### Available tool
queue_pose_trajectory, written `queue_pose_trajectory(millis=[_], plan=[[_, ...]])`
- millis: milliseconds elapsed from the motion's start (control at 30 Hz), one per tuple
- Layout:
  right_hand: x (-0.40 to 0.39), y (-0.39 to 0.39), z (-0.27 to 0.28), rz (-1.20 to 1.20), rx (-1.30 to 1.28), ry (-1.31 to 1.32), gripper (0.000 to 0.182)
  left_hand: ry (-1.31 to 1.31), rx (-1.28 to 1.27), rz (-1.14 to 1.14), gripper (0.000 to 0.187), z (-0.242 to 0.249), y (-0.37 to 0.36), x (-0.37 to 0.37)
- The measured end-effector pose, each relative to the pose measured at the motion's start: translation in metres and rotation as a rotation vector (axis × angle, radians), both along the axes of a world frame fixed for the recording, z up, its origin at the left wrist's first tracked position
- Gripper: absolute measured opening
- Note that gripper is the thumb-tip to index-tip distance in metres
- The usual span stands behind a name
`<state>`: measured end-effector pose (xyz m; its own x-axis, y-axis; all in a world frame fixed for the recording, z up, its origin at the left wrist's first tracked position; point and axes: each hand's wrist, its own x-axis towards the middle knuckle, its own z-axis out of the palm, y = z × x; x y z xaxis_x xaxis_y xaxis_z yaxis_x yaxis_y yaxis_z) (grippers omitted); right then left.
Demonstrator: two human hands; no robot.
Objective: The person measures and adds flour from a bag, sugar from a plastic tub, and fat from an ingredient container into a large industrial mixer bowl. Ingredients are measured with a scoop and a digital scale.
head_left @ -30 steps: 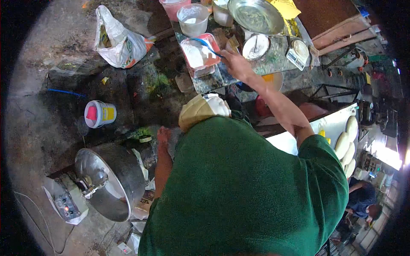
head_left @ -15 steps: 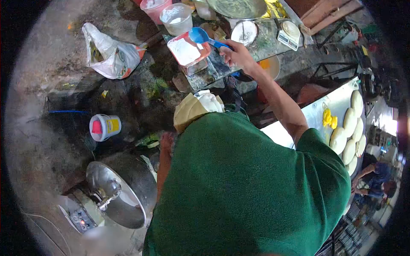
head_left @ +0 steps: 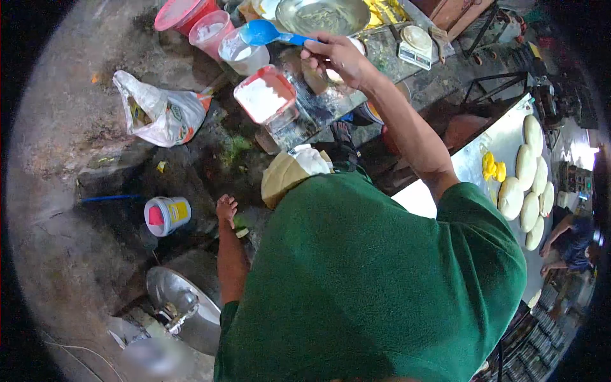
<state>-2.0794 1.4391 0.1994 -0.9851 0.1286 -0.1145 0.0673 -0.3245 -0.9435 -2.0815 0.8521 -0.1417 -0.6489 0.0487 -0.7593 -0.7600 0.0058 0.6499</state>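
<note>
My right hand (head_left: pixel 334 58) grips the handle of a blue plastic scoop (head_left: pixel 259 33) near the top of the view. The scoop's bowl overlaps the rim of a translucent tub (head_left: pixel 245 62) in this view. Below it, at the bench corner, stands a red-rimmed square container (head_left: pixel 265 95) of white powder. On the left, my left hand (head_left: pixel 226 209) hangs low with its fingers loosely bent and nothing visible in them. A white bucket (head_left: pixel 179 215) with a yellow label stands beside that hand.
Pink tubs (head_left: pixel 211 32), a wide metal bowl (head_left: pixel 323 16) and a scale (head_left: pixel 415 54) stand along the bench. Dough pieces (head_left: pixel 526 162) lie on the metal table at right, near another person (head_left: pixel 576 242). A sack (head_left: pixel 167 114) and a mixer bowl (head_left: pixel 207 312) are at left.
My right hand has carried the scoop from over the square powder container to the translucent tub. My left hand has swung out from beside my body. The view has shifted slightly.
</note>
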Motion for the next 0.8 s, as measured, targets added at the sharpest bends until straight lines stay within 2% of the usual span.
queue_pose_trajectory(millis=[67, 100, 167, 233, 300, 367, 433, 533, 600, 767, 800], plan=[[-0.011, 0.022, 0.007, -0.003, 0.000, 0.032, 0.016, 0.010, 0.099, -0.138, 0.023, -0.004, 0.009, -0.020], [-0.015, 0.032, 0.012, -0.026, -0.001, 0.046, 0.016, -0.304, 0.829, -0.004, 0.022, 0.010, 0.017, -0.022], [-0.019, 0.053, 0.033, -0.104, 0.031, 0.069, 0.019, -0.247, 1.168, -0.155, 0.023, -0.032, 0.033, -0.037], [-0.030, 0.083, 0.045, -0.184, 0.026, 0.078, 0.022, -0.095, 1.406, -0.161, 0.025, -0.023, 0.078, -0.029], [-0.043, 0.117, 0.056, -0.248, 0.019, 0.110, 0.024, -0.531, 1.328, -0.172, 0.023, -0.024, 0.095, -0.029], [-0.062, 0.156, 0.052, -0.341, 0.074, 0.095, 0.025, -0.175, 0.042, -0.076, 0.023, -0.029, 0.134, -0.006], [-0.085, 0.196, 0.044, -0.398, 0.131, 0.070, 0.024, -0.141, 0.428, -0.082, 0.026, -0.035, 0.144, 0.018], [-0.132, 0.259, 0.022, -0.465, 0.261, 0.021, 0.024, -0.108, 0.238, -0.089, 0.026, -0.039, 0.187, 0.042], [-0.169, 0.292, 0.019, -0.470, 0.293, 0.001, 0.023, -0.202, 0.124, 0.035, 0.025, -0.040, 0.205, 0.061], [-0.298, 0.362, 0.009, -0.409, 0.463, 0.034, 0.020, -0.430, 0.071, 0.432, 0.031, -0.011, 0.243, 0.093], [-0.327, 0.370, 0.009, -0.384, 0.536, 0.023, 0.021, -0.354, 0.008, 0.441, 0.030, 0.003, 0.254, 0.097]])
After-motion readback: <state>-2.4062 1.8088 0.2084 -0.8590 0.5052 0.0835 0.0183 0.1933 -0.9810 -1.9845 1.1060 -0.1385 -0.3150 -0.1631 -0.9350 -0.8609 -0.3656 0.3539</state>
